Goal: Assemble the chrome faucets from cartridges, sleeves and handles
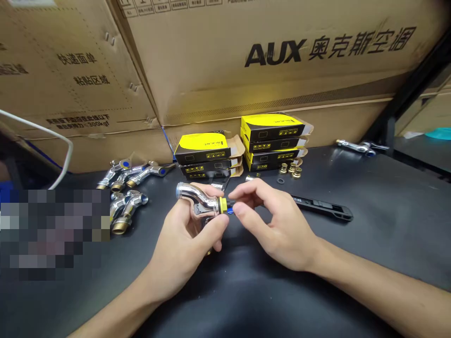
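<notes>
My left hand (pixel 179 249) is wrapped round a chrome faucet (pixel 202 202), which lies sideways with its spout-like end to the left. On its right end is a yellow ring-shaped fitting (pixel 223 205) with a dark piece sticking out towards my right hand (pixel 278 225). The right thumb and fingers are closed in a pinch at that dark piece; whatever they hold is mostly hidden. Behind the right hand lies a black utility knife (pixel 322 208). Several small brass fittings (pixel 296 172) stand beyond it, with a dark rubber washer (pixel 280 180) close by.
Two stacks of black and yellow boxes, a left stack (pixel 204 152) and a right stack (pixel 273 136), stand against large cartons (pixel 282 84). Several chrome faucets (pixel 128 206) lie at left. Another faucet (pixel 357 148) lies far right. A white cable (pixel 66 159) hangs at left.
</notes>
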`<state>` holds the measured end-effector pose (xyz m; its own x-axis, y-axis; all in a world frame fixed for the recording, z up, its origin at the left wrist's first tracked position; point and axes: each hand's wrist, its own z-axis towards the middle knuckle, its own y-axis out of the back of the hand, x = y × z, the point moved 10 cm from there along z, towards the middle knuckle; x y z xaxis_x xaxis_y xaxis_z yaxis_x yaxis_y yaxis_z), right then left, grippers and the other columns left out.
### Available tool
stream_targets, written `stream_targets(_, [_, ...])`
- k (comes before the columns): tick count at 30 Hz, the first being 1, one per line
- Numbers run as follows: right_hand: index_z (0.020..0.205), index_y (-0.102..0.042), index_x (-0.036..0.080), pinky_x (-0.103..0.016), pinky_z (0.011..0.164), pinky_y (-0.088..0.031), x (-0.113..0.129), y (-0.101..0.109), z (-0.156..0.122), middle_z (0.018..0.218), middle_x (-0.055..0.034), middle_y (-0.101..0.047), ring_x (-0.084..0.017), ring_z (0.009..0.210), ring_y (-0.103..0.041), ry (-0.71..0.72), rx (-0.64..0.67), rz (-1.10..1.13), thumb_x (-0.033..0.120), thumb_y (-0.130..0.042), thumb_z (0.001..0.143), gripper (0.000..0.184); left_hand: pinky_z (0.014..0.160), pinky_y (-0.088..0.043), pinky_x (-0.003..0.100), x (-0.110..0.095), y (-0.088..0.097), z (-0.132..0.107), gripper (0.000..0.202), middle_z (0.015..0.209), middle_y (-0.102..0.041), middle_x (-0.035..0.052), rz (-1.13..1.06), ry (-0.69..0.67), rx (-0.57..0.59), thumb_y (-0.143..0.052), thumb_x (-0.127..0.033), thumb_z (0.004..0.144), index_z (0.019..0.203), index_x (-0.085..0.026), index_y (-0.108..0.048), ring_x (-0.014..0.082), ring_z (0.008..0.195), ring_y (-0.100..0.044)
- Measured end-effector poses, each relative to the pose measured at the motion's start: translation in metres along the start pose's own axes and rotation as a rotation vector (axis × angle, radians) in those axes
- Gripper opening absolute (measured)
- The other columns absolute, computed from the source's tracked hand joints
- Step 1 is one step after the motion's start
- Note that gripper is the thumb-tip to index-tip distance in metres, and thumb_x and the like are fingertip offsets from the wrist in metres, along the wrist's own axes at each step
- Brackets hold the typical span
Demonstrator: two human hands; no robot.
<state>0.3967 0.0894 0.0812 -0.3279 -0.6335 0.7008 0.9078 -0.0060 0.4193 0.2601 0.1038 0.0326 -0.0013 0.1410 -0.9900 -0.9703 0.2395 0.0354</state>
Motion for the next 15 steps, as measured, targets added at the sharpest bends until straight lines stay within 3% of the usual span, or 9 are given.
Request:
stream_targets(5, [0.100, -0.056, 0.022, -0.023, 0.063, -0.053, 0.0011, -0.0026, -0.0025, 0.083, 0.0029, -0.067, -0.010, 0.065, -0.061, 0.007, -0.003, 0.008, 0.016, -0.060, 0.090, 0.012, 0.056, -0.048, 0.025, 0.0025, -0.0005, -0.0001, 0.037, 0.072, -0.062, -0.0052, -0.004, 0.002, 0.024, -0.073, -0.038, 0.088, 0.116, -0.027, -0.051, 0.0118, 0.054, -0.059])
stream_targets(15, [0.099, -0.055, 0.021, -0.022, 0.059, -0.050, -0.0053, -0.0062, -0.0034, 0.079, 0.0040, -0.066, -0.009, 0.060, -0.059, -0.044, 0.035, 0.021, 0.019, -0.061, 0.090, 0.011, 0.056, -0.049, 0.024, 0.0035, -0.0001, -0.0006, 0.035, 0.080, -0.061, -0.0058, 0.053, -0.003, 0.026, -0.073, -0.040, 0.089, 0.115, -0.029, -0.052, 0.0093, 0.055, -0.058])
